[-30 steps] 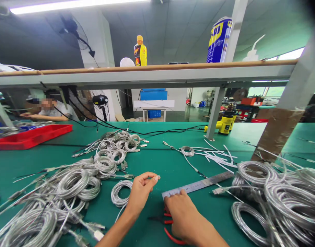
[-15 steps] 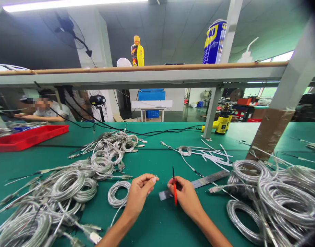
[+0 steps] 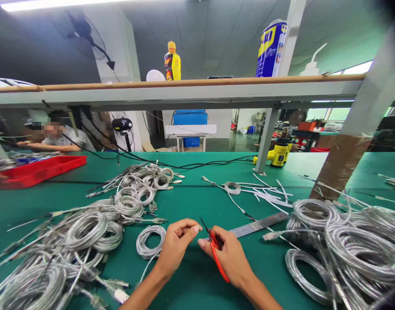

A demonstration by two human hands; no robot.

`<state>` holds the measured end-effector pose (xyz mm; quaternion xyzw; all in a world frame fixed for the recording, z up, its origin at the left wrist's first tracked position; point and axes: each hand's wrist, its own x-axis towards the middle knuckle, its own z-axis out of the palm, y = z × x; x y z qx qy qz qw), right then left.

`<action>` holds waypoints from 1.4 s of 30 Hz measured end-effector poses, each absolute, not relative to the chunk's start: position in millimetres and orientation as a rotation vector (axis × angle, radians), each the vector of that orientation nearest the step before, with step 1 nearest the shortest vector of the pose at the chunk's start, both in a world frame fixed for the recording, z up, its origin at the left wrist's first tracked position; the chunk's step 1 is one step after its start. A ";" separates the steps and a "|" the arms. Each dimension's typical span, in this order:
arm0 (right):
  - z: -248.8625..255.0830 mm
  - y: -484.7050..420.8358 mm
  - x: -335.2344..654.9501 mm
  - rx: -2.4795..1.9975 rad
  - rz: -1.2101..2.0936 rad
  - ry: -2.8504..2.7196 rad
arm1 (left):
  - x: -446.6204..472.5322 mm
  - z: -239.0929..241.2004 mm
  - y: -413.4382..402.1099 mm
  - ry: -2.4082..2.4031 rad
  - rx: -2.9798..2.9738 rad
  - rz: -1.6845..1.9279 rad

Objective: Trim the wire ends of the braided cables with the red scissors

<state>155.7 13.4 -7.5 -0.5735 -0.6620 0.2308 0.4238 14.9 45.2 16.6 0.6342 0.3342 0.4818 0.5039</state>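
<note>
My left hand (image 3: 176, 245) is closed in a pinch on the end of a thin silver cable, whose coil (image 3: 150, 241) lies on the green mat just to its left. My right hand (image 3: 228, 256) grips red-handled cutters (image 3: 215, 254), with the dark tips pointing up and left toward my left fingertips. The two hands almost touch. A steel ruler (image 3: 257, 224) lies flat behind my right hand.
Heaps of coiled silver cables lie at the left (image 3: 87, 232) and at the right (image 3: 346, 245). White cable ties (image 3: 268, 196) are scattered mid-table. A red tray (image 3: 36, 170) and a seated person (image 3: 60, 135) are far left. A taped shelf post (image 3: 341, 168) stands at the right.
My right hand picked the red cutters up off the mat, raised them, then tilted their tips toward my left fingertips. The left hand kept its pinch on the cable end.
</note>
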 end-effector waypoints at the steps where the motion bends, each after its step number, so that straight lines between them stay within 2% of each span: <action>1: -7.4 12.9 155.7 -1.460 0.552 -1.673 | 14.9 17.0 45.0 0.802 1.530 1.163; 17: -3.1 12.6 158.6 -1.526 0.370 -1.824 | 13.9 14.0 45.2 0.768 1.556 1.125; 30: -3.5 15.0 161.6 -1.486 0.495 -1.836 | 15.0 17.5 44.4 0.765 1.559 1.135; 42: -5.2 16.3 159.5 -1.492 0.482 -1.817 | 15.8 16.7 44.3 0.760 1.538 1.138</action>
